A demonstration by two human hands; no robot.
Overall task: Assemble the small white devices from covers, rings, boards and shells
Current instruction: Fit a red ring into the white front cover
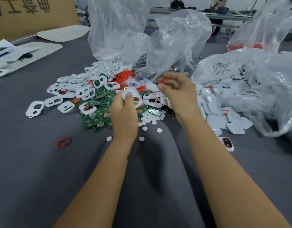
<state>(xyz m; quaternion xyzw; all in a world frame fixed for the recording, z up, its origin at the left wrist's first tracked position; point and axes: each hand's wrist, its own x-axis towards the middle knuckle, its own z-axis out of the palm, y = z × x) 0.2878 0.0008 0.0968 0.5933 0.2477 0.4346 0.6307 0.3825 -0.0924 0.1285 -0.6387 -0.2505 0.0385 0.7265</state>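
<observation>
The left hand [123, 109] pinches a white cover [133, 97] in its grip while the right hand [174, 89] just beside pinches an orange ring [162, 80] not yet seated, and heaped green boards [99, 119] and white shells [224, 112] beyond suggest most assembly remains.

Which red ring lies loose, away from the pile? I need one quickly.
The red rubber ring alone on the grey table, left of the left forearm; the others sit in the pile.
</observation>
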